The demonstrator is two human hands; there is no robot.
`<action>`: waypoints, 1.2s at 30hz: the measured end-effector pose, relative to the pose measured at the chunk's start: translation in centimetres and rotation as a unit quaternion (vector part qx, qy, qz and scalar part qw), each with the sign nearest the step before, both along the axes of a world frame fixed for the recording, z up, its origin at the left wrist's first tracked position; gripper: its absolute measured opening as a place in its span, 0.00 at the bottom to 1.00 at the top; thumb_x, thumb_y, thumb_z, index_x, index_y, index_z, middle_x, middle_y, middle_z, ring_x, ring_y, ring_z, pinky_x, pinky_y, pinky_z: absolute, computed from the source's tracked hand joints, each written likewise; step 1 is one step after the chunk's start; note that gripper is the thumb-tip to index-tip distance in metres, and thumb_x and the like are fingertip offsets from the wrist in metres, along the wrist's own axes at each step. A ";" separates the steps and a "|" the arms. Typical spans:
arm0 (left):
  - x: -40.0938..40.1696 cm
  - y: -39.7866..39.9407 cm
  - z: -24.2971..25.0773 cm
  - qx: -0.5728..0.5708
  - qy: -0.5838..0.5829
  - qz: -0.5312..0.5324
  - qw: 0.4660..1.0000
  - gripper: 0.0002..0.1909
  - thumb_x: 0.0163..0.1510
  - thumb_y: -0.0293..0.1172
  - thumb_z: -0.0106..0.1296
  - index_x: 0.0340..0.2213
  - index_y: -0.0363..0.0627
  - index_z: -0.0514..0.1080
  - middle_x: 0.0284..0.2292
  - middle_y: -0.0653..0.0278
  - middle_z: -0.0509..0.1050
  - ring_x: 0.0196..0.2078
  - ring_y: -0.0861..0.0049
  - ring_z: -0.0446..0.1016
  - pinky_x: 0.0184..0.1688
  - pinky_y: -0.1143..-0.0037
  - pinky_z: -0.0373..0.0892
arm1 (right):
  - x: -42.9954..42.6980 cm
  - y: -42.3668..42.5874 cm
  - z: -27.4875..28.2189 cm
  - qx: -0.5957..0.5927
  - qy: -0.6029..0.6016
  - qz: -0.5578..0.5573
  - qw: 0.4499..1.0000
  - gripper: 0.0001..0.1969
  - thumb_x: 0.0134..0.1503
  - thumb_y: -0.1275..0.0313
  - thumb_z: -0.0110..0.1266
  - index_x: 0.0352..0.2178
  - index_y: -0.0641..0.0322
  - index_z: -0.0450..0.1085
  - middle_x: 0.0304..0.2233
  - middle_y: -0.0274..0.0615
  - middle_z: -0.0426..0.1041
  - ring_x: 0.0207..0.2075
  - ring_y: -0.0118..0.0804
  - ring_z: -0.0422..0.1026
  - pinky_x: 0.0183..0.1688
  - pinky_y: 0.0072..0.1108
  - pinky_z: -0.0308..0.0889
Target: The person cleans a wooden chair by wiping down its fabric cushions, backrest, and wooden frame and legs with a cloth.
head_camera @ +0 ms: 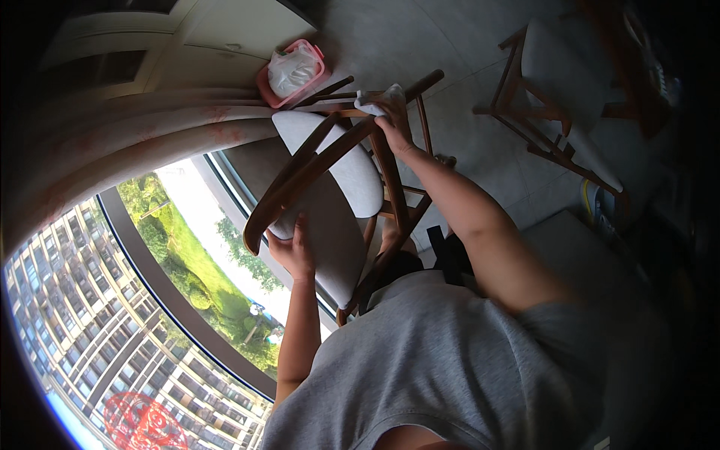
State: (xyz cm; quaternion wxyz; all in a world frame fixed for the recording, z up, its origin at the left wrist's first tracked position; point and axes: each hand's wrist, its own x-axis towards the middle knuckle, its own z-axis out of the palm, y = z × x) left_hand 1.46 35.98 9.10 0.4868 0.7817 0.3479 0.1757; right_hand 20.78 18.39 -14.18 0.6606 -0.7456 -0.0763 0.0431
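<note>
A brown wooden chair (397, 185) with light upholstery stands before me, by the window, with its padded grey backrest (332, 242) near my body. My left hand (292, 250) grips the end of its curved top wood, close to the window; its fingers wrap around the padded part there. My right hand (395, 124) presses a crumpled white cloth (371, 103) against the wooden frame at the far side. The light seat cushion (354, 174) shows between the wooden bars. Part of the frame is hidden behind my right hand and the cloth.
A pink bin (306, 90) lined with a white plastic bag stands by the cabinet (225, 64). Floral curtains (169, 126) hang beside the window. At the right stands another wooden chair (540, 112), with a shoe (592, 202) near it on the tiled floor (478, 45).
</note>
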 end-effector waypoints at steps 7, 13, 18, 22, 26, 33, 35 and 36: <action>-2.7 1.1 -1.1 -0.076 -0.016 0.061 0.995 0.23 0.51 0.24 0.60 0.48 0.33 0.66 0.45 0.56 0.71 0.46 0.70 0.71 0.50 0.73 0.67 | -8.3 5.7 14.7 -0.055 -0.118 0.084 0.988 0.20 0.51 0.67 0.52 0.48 0.36 0.71 0.51 0.28 0.67 0.61 0.46 0.54 0.66 0.41 0.40; -4.0 0.4 -1.0 -0.046 0.021 0.074 0.996 0.26 0.50 0.28 0.61 0.48 0.33 0.65 0.45 0.55 0.71 0.45 0.69 0.71 0.51 0.71 0.66 | -2.2 3.1 3.5 -0.061 -0.162 -0.006 0.985 0.15 0.48 0.71 0.47 0.38 0.56 0.74 0.43 0.39 0.73 0.53 0.47 0.65 0.58 0.38 0.54; -5.6 1.4 -1.5 -0.064 0.025 0.131 0.989 0.28 0.50 0.27 0.61 0.51 0.34 0.63 0.47 0.54 0.70 0.47 0.66 0.71 0.51 0.70 0.67 | 2.6 0.9 -4.7 -0.085 -0.190 -0.004 0.978 0.13 0.47 0.73 0.49 0.37 0.58 0.70 0.43 0.39 0.71 0.49 0.47 0.66 0.56 0.37 0.56; -8.3 2.6 -1.6 -0.044 0.055 0.159 0.985 0.31 0.49 0.33 0.62 0.52 0.36 0.62 0.48 0.53 0.70 0.47 0.65 0.71 0.48 0.68 0.71 | 6.4 -1.0 -10.9 -0.091 -0.145 -0.031 0.985 0.13 0.50 0.73 0.50 0.39 0.58 0.70 0.42 0.42 0.71 0.49 0.49 0.66 0.56 0.35 0.58; -9.7 2.8 -1.3 -0.036 0.072 0.173 0.982 0.33 0.49 0.35 0.62 0.53 0.37 0.61 0.49 0.54 0.69 0.48 0.65 0.70 0.50 0.68 0.70 | 10.6 -2.9 -17.0 -0.132 -0.137 -0.038 0.981 0.11 0.55 0.72 0.50 0.41 0.59 0.70 0.42 0.43 0.71 0.49 0.48 0.67 0.54 0.32 0.61; -8.9 2.6 -2.2 -0.044 0.090 0.166 0.981 0.34 0.47 0.37 0.63 0.53 0.39 0.62 0.49 0.55 0.69 0.48 0.65 0.70 0.50 0.67 0.70 | 12.9 -7.5 -25.8 -0.245 -0.179 -0.144 0.942 0.21 0.62 0.62 0.48 0.53 0.61 0.65 0.51 0.49 0.66 0.57 0.46 0.63 0.60 0.35 0.58; -9.6 2.7 -1.0 -0.017 0.093 0.181 0.979 0.34 0.47 0.36 0.63 0.53 0.39 0.62 0.48 0.55 0.69 0.48 0.65 0.70 0.50 0.67 0.70 | 7.4 -3.6 -21.9 0.087 0.223 -0.083 0.967 0.20 0.58 0.72 0.46 0.53 0.58 0.67 0.55 0.38 0.66 0.54 0.33 0.65 0.56 0.22 0.58; -10.1 3.0 -0.8 -0.022 0.089 0.175 0.980 0.34 0.48 0.36 0.62 0.53 0.39 0.61 0.49 0.55 0.69 0.48 0.65 0.70 0.50 0.67 0.70 | 4.9 -2.1 -17.8 0.151 0.223 -0.072 0.960 0.21 0.59 0.73 0.45 0.54 0.57 0.67 0.57 0.36 0.64 0.56 0.30 0.63 0.56 0.20 0.56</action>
